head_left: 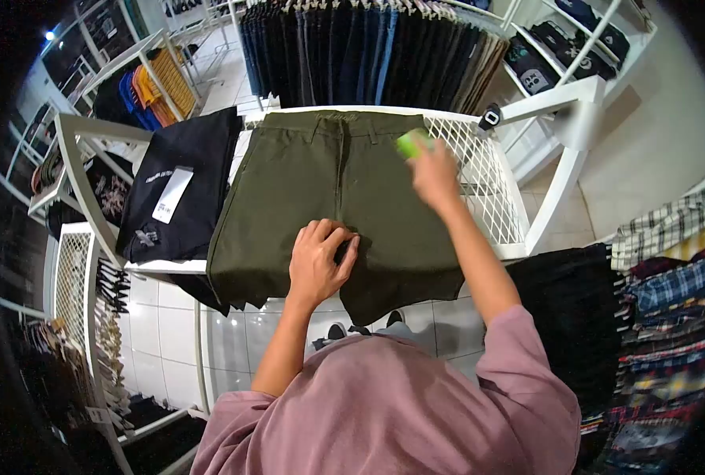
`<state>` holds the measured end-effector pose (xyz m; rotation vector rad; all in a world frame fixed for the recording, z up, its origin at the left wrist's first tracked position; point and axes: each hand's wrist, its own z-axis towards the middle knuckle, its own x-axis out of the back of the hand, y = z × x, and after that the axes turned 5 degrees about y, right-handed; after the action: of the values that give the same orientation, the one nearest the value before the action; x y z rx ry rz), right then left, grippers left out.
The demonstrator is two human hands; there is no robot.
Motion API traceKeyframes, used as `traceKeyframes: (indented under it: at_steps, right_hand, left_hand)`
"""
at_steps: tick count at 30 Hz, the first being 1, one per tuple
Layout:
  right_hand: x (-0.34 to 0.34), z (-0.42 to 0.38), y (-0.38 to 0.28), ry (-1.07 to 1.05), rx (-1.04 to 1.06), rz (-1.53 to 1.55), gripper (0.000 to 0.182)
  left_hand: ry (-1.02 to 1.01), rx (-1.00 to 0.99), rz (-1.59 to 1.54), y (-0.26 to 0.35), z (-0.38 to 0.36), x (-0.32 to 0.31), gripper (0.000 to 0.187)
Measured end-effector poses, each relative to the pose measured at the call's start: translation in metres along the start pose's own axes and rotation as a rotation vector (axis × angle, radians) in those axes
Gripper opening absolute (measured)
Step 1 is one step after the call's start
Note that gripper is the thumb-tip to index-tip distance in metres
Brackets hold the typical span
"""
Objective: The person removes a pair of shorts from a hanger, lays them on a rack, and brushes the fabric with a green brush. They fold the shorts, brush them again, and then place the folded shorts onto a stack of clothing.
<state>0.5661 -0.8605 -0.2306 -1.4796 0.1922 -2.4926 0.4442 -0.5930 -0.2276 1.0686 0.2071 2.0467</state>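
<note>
Olive-green trousers [285, 170] lie front side up, waistband away from me, with the legs draped over the near edge of a white mesh table [491, 186]. My left hand [321, 261] rests on them below the fly, fingers curled and closed on the fabric. Over the upper right of the trousers, near the waistband, my right hand [434, 170] is closed around a small bright green object [412, 144]. Motion blurs that object, and I cannot tell its kind. Beside the trousers on the left is a folded black garment [182, 150] with a white tag [172, 195].
White rails [558, 99] rise at the table's ends, with a black-and-white tag [490, 116] on the right one. Behind the table hangs a row of dark trousers and jeans [344, 55]. Checked shirts [673, 293] hang at the right, and a white mesh rack [75, 277] stands left.
</note>
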Motion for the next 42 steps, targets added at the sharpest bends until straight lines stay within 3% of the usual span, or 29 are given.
traceKeyframes:
  at_steps: [1,3,4,7,8,11,12,13,15,17,18,19,21,22,23,25,27,29,31,33,34,35,37,39,41,42]
  right_hand:
    - [-0.009,0.014,0.017,0.076,-0.158,-0.121,0.051]
    - [-0.004,0.022,0.003,0.149,-0.097,-0.001,0.050]
    - [0.006,0.026,-0.013,0.216,-0.043,0.119,0.049]
    - [0.003,0.006,-0.059,-0.033,0.399,0.333,0.047]
    - [-0.003,0.012,-0.056,-0.039,0.409,0.334,0.047]
    - [-0.029,0.054,-0.010,0.023,0.247,0.009,0.049]
    - [-0.045,0.072,0.018,0.112,0.044,-0.031,0.051]
    - [-0.055,0.078,0.038,0.245,0.007,-0.073,0.052]
    - [-0.040,0.075,0.012,0.255,0.039,0.074,0.052]
    - [-0.027,0.055,-0.032,0.099,0.211,0.225,0.050]
    - [-0.015,0.046,-0.053,-0.081,0.285,0.384,0.052]
    - [-0.025,0.041,-0.053,-0.106,0.342,0.393,0.053]
    - [-0.046,0.060,-0.029,-0.001,0.215,0.293,0.053]
    - [-0.056,0.073,-0.012,0.103,0.143,-0.053,0.053]
    - [-0.047,0.084,-0.012,0.046,-0.053,-0.019,0.052]
    - [-0.042,0.086,-0.032,0.199,0.061,0.163,0.052]
    - [-0.036,0.071,-0.079,0.135,0.305,0.354,0.051]
    - [-0.030,0.049,-0.131,-0.060,0.525,0.480,0.055]
    - [-0.040,0.042,-0.159,-0.196,0.796,0.576,0.054]
    - [-0.067,0.071,-0.163,-0.144,0.866,0.476,0.051]
    - [-0.079,0.094,-0.159,0.028,0.850,0.382,0.048]
    - [-0.101,0.120,-0.147,-0.045,0.582,0.126,0.047]
    - [-0.102,0.131,-0.158,0.162,0.278,0.161,0.052]
    - [-0.090,0.117,-0.185,0.055,0.429,0.409,0.050]
    - [-0.070,0.085,-0.212,-0.157,0.829,0.515,0.051]
    - [-0.066,0.073,-0.219,-0.237,0.870,0.540,0.052]
  left_hand:
    - [0.007,0.015,0.001,0.002,-0.003,0.000,0.011]
    - [0.000,0.001,-0.013,0.000,0.001,0.001,0.011]
    - [-0.013,0.000,-0.052,-0.002,0.000,0.001,0.013]
    - [-0.004,0.000,-0.051,-0.001,0.001,0.002,0.013]
    - [-0.001,-0.003,-0.046,-0.001,0.001,0.003,0.013]
    - [0.007,-0.001,-0.050,-0.003,0.000,0.003,0.014]
    - [0.011,-0.003,-0.049,-0.003,-0.001,0.003,0.013]
    - [0.020,0.005,-0.043,-0.003,-0.003,0.003,0.013]
    - [0.010,0.020,-0.090,-0.006,-0.002,0.002,0.013]
    - [0.001,0.057,-0.095,-0.006,-0.003,0.005,0.011]
    - [0.009,0.065,-0.163,-0.007,-0.004,0.007,0.010]
    - [0.021,0.071,-0.228,-0.009,-0.005,0.010,0.010]
    - [0.077,0.072,-0.148,-0.017,-0.013,0.027,0.010]
    - [0.129,0.063,-0.079,-0.021,-0.018,0.039,0.012]
    - [0.162,0.095,-0.013,-0.026,-0.024,0.054,0.013]
    - [0.312,0.160,0.193,-0.040,-0.039,0.079,0.013]
    - [0.450,0.303,0.383,-0.057,-0.059,0.097,0.015]
    - [0.598,0.493,0.460,-0.072,-0.074,0.102,0.018]
    - [0.627,0.594,0.439,-0.081,-0.084,0.108,0.022]
    - [0.626,0.726,0.298,-0.083,-0.088,0.109,0.025]
    - [0.647,0.735,0.272,-0.084,-0.089,0.108,0.028]
    - [0.646,0.717,0.261,-0.084,-0.091,0.108,0.031]
    - [0.643,0.841,0.046,-0.084,-0.092,0.109,0.035]
    - [0.654,0.837,0.065,-0.087,-0.097,0.106,0.039]
    - [0.647,0.863,-0.007,-0.089,-0.104,0.107,0.041]
    - [0.656,0.868,-0.005,-0.091,-0.106,0.108,0.041]
